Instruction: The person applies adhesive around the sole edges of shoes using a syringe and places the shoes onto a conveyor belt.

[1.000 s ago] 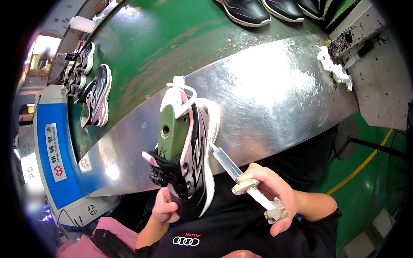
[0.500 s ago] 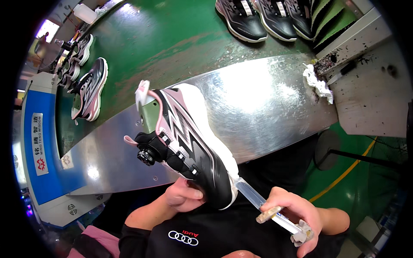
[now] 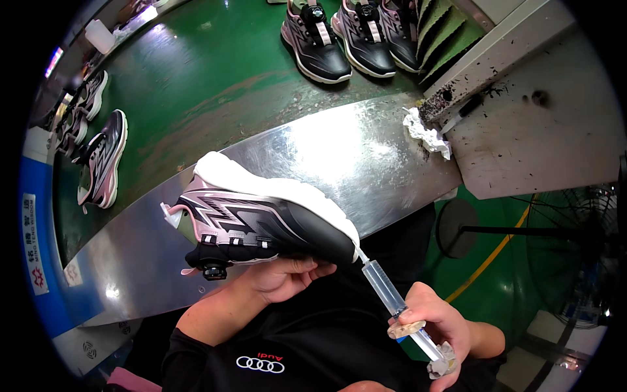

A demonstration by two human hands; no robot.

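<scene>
My left hand [image 3: 281, 276] grips a black sneaker [image 3: 261, 219] with a white sole and pink-and-white zigzag stripes from underneath. The shoe lies on its side, sole turned up and away, toe pointing right. My right hand [image 3: 434, 323] holds a clear plastic syringe [image 3: 385, 287] by its barrel and plunger. The syringe tip touches the shoe at the toe, where the upper meets the sole. Both hands are over the near edge of a shiny metal worktop [image 3: 339, 153].
Three black sneakers [image 3: 353, 36] stand at the far side of a green conveyor belt [image 3: 196, 85]. More shoes [image 3: 98, 157] lie at the left. A crumpled white rag [image 3: 428, 134] sits beside a dirty grey bench [image 3: 542, 124]. A floor fan [image 3: 575, 228] stands at the right.
The shoe has been turned from upright to lying sideways with its toe to the right. The syringe tip has come up against the toe edge.
</scene>
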